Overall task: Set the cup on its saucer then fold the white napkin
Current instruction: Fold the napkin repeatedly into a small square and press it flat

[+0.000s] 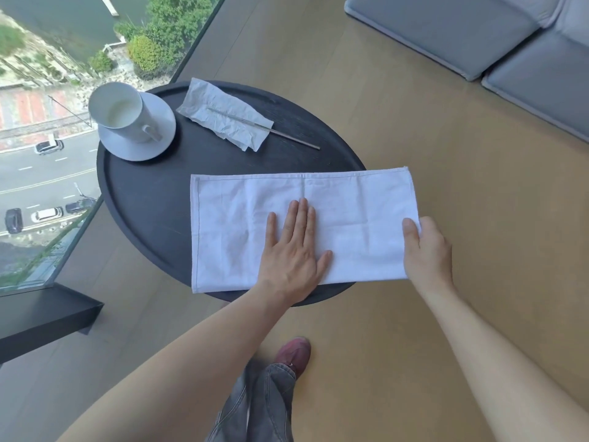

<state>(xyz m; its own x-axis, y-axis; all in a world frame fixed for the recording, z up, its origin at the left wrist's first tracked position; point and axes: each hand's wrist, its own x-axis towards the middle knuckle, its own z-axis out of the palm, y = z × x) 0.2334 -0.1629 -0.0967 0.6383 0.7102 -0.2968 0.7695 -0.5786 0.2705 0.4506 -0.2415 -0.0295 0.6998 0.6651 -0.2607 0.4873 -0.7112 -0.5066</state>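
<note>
The white cup (119, 114) sits on its saucer (140, 145) at the far left of the round black counter (143, 218). The cup's handle points toward me and to the right. There is a little pale stuff at the bottom of the cup (I cannot tell what it is).

The white napkin (334, 212) lies on the near right part of the counter as a long flat shape. Its right end sticks out past the counter's edge, over the wooden floor (414, 122).

My left hand (294, 253) is spread wide and flat on the napkin, near the middle of its near edge, with the fingers pointing away from me. My right hand (427, 250) is holding the napkin's right end, with the thumb on top of the cloth.

Behind the napkin, a crumpled paper tissue (223, 113) lies on the counter with a thin metal straw (280, 134) on top of it. Grey cushions (462, 33) are on the floor at the far right.
</note>
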